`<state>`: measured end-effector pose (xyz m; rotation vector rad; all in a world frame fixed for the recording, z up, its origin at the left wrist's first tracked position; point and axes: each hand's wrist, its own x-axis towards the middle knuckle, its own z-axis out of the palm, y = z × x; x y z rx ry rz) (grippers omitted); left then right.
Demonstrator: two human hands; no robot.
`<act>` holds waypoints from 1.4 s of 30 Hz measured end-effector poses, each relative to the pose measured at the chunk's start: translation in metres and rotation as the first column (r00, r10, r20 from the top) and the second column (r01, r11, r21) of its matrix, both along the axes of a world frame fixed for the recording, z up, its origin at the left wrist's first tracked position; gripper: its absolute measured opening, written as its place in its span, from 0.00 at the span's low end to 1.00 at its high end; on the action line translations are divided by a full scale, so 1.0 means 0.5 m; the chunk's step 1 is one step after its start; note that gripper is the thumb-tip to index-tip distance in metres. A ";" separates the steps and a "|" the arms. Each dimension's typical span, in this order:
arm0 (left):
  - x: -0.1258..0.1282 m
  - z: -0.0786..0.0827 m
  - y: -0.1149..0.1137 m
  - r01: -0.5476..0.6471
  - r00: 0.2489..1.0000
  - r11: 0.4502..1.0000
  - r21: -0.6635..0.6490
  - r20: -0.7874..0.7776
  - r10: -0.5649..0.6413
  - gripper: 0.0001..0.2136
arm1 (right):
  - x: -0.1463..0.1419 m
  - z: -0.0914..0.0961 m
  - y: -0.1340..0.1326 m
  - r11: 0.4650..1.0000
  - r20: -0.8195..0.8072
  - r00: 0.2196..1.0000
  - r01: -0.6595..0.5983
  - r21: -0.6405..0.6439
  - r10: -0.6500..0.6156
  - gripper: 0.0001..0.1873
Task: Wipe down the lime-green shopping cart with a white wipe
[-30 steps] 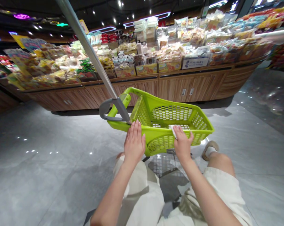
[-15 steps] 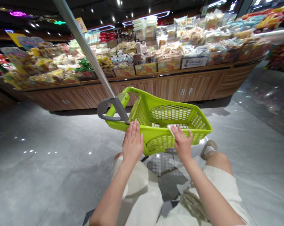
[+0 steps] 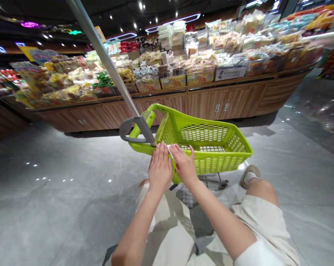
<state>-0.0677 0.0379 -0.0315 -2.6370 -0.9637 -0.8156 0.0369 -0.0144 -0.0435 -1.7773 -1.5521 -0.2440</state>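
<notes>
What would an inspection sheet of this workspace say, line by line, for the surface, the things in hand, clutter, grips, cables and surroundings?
Surface: glossy grey tiled floor, lamp reflections on it.
Things in hand: green basket cart with grey pole handle; white cloth on its near rim.
Clutter: nothing seen.
Grips: left grip flat on the rim; right grip beside it, fingers spread over the cloth.
Cables: nothing seen.
Surroundings: wooden counters piled with packaged snacks.

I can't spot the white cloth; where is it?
Head view, centre: the white cloth lies under the right hand on the near rim of the green basket, at its left end, beside the left hand.
</notes>
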 end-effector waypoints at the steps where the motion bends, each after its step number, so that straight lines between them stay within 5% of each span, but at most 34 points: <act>1: 0.000 0.000 0.000 0.000 1.000 1.000 0.001 0.002 0.000 0.27 | 0.021 -0.013 -0.016 1.000 0.016 1.000 0.018 -0.001 -0.018 0.38; 7: 0.003 -0.005 0.001 0.001 1.000 1.000 -0.001 0.023 -0.001 0.27 | 0.209 -0.134 -0.167 0.946 0.071 0.943 0.324 0.026 -0.325 0.39; 10: 0.003 -0.005 -0.001 0.013 1.000 1.000 -0.016 0.021 -0.013 0.28 | 0.244 -0.158 -0.201 0.897 0.051 0.895 0.440 0.053 -0.442 0.34; 14: 0.001 -0.002 -0.003 0.022 1.000 0.999 -0.026 0.015 -0.021 0.27 | 0.151 -0.107 -0.127 0.898 -0.037 0.898 0.439 0.004 -0.439 0.36; 18: -0.002 0.000 -0.001 0.017 1.000 1.000 -0.021 -0.004 -0.017 0.27 | -0.001 -0.015 -0.009 0.988 -0.042 0.987 0.151 -0.036 -0.152 0.35; 21: -0.005 0.003 0.001 0.021 1.000 1.000 -0.016 -0.014 -0.021 0.27 | -0.029 0.007 0.011 0.997 -0.027 0.997 0.073 -0.017 -0.074 0.35; 26: -0.005 0.004 -0.001 0.012 1.000 1.000 -0.016 0.002 -0.012 0.27 | 0.112 -0.078 -0.095 0.978 0.086 0.975 0.208 -0.013 -0.206 0.43; 31: -0.002 0.003 -0.007 0.010 1.000 0.999 -0.033 0.024 -0.009 0.27 | 0.232 -0.153 -0.194 0.911 0.096 0.906 0.411 0.034 -0.412 0.39; 35: 0.003 0.003 -0.011 0.005 0.999 0.999 -0.052 0.039 -0.003 0.27 | 0.171 -0.119 -0.146 0.904 -0.021 0.904 0.427 0.024 -0.427 0.37; 39: 0.006 0.003 -0.012 -0.016 1.000 0.999 -0.045 0.019 0.017 0.27 | 0.031 -0.032 -0.034 0.987 -0.088 0.983 0.158 -0.008 -0.158 0.35; 42: 0.002 0.006 -0.009 -0.013 1.000 0.999 -0.034 -0.015 0.013 0.27 | -0.015 -0.002 0.000 0.998 -0.040 0.997 0.062 0.017 -0.062 0.34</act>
